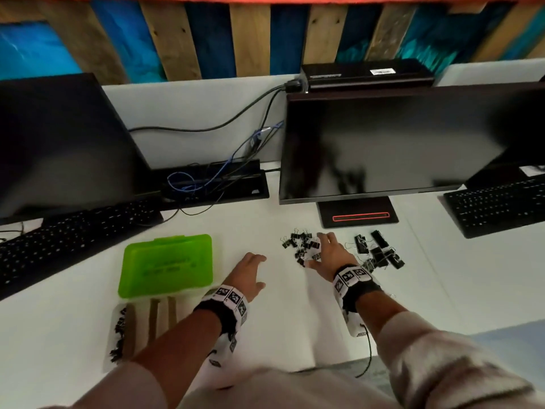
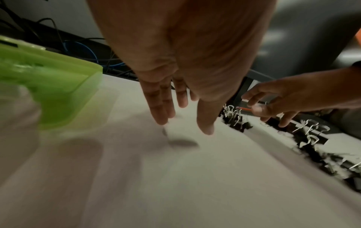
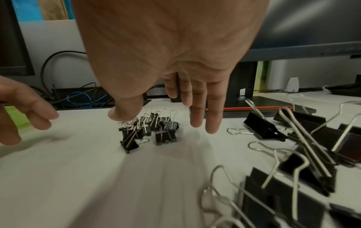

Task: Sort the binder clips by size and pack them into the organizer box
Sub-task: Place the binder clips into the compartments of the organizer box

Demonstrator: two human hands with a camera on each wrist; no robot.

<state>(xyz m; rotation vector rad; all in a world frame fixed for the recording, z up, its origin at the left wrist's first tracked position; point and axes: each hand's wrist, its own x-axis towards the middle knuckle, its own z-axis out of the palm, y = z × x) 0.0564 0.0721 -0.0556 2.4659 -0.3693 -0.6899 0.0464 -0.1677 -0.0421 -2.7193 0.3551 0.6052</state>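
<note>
Smooth white desk; wire-handled black clips, perhaps untouched, beneath slack right grip; left grip flat, empty.

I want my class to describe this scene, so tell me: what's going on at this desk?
A person is sorting black binder clips on a white desk. Their right hand, fingers straight, hovers over the pile of smaller clips, holding nothing. A pile of larger clips lies further right. The left hand is open and empty above the bare desk. The organizer box already has some clips in one end compartment; its green lid is open.
</note>
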